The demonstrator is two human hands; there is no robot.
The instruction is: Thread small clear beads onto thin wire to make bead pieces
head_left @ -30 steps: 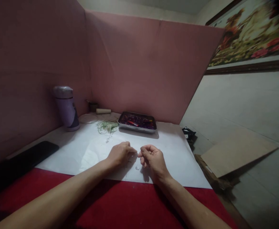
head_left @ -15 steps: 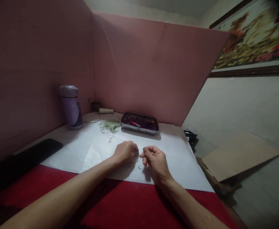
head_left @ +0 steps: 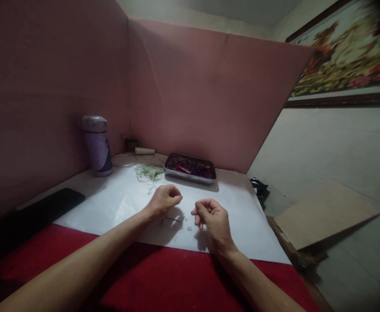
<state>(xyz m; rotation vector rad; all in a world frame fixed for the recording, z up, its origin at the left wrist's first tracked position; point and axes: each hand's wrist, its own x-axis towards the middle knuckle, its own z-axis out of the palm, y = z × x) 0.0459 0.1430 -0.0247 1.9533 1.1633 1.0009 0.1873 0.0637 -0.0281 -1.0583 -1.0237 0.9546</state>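
My left hand [head_left: 165, 200] hovers over the white sheet [head_left: 238, 203], its thumb and forefinger pinched together; whatever sits between the tips is too small to make out. A short distance to the right, my right hand [head_left: 213, 217] is also in a pinch, and I cannot tell what it holds. Between and below the hands lie several tiny clear beads [head_left: 189, 229]. A thin dark strand [head_left: 174, 219] rests on the sheet under my left hand. More clear beads [head_left: 150, 190] are scattered farther back, near a tangle of pale green thread [head_left: 150, 172].
A metal tray [head_left: 190, 176] with dark purple contents and a red tool stands at the back. Left of it are a pale roll [head_left: 144, 151], a small dark pot [head_left: 131, 144] and a purple bottle [head_left: 99, 149]. A black flat object [head_left: 58, 201] lies left; pink panels [head_left: 206, 99] enclose the table.
My left hand has moved left and slightly back, away from my right hand, uncovering the strand and widening the gap. My right hand stays nearly in place.
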